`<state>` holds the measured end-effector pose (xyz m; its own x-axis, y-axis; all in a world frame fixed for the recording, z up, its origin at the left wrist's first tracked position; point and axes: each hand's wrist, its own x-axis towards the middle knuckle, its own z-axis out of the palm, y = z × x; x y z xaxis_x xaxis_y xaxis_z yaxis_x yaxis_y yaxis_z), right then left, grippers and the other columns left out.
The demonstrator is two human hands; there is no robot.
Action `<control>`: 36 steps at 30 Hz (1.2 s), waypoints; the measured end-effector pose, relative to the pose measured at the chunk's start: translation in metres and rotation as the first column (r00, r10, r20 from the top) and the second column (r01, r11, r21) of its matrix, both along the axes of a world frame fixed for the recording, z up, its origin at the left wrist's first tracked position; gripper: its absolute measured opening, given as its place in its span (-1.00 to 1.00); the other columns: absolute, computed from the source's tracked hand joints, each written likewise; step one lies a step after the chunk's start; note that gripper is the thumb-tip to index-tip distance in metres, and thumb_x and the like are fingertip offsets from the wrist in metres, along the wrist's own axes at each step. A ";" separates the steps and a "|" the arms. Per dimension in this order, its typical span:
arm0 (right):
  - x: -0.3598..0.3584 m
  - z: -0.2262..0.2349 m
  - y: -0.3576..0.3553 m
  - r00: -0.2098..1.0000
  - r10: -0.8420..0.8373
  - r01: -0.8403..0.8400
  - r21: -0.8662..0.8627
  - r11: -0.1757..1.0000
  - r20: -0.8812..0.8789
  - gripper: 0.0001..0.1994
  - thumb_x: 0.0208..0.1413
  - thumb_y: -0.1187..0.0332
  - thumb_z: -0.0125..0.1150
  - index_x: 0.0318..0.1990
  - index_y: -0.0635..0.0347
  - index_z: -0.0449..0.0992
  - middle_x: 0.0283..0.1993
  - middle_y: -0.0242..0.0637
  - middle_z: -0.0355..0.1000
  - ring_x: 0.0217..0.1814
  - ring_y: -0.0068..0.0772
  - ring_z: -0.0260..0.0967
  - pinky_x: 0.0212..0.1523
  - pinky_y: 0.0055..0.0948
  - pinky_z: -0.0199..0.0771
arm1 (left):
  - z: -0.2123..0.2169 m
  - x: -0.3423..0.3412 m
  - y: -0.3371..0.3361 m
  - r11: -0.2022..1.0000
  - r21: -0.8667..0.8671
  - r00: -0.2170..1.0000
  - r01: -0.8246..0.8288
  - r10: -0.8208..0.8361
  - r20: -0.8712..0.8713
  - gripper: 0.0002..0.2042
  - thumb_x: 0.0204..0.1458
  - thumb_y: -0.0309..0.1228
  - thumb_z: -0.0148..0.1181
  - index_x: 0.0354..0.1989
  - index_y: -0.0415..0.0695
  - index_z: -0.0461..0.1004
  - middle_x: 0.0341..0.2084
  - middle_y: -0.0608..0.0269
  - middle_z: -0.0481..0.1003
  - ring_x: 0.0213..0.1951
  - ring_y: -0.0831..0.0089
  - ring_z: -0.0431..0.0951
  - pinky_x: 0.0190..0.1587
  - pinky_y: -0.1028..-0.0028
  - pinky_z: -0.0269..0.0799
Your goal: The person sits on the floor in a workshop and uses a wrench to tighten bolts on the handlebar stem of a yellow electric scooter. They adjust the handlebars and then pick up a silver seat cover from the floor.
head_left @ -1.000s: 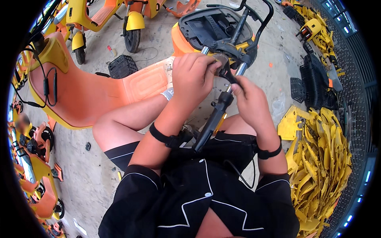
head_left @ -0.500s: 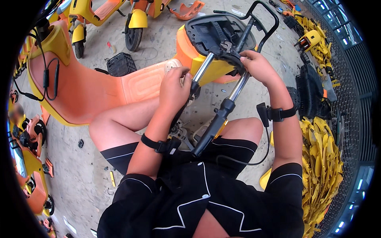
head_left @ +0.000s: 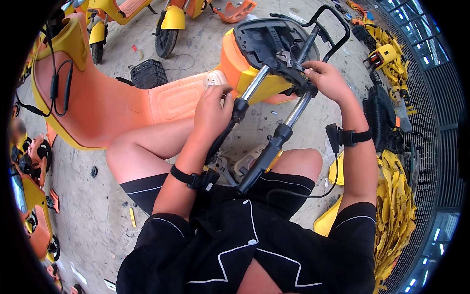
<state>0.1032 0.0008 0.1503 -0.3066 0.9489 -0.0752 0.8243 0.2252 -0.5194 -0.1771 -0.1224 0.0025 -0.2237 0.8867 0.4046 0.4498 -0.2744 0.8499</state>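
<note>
An orange and yellow scooter body (head_left: pixel 112 103) lies on its side before me, its black front fork (head_left: pixel 274 132) with two silver tubes pointing back toward my lap. My left hand (head_left: pixel 211 109) is closed around the left fork leg, just above its black lower sleeve. My right hand (head_left: pixel 327 79) grips the black fork crown next to the dark underside panel (head_left: pixel 274 36) and a curved black bar (head_left: pixel 333 24). Both wrists carry black straps.
A black ribbed pedal block (head_left: pixel 148 73) lies on the concrete beyond the scooter. Other yellow scooters (head_left: pixel 166 19) stand at the top left. A heap of yellow plastic covers (head_left: pixel 396 215) and black parts (head_left: pixel 382 117) fills the right side beside a metal grate.
My hands have separated: the left slid down onto the left fork leg, the right moved up and right to the fork crown. The view shifted, bringing the scooter's underside closer.
</note>
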 end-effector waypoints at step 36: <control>-0.014 0.041 0.088 0.859 0.303 -0.221 -0.233 0.947 0.412 -0.68 0.28 0.31 0.18 0.14 0.11 0.60 0.00 -0.19 0.63 0.05 -0.28 0.55 0.11 -0.29 0.48 | 0.000 -0.028 -0.015 0.997 -0.080 0.999 -0.005 0.010 0.052 -0.80 0.18 -0.46 0.17 -0.09 -0.26 0.57 -0.19 0.00 0.58 -0.17 0.14 0.63 -0.11 0.29 0.54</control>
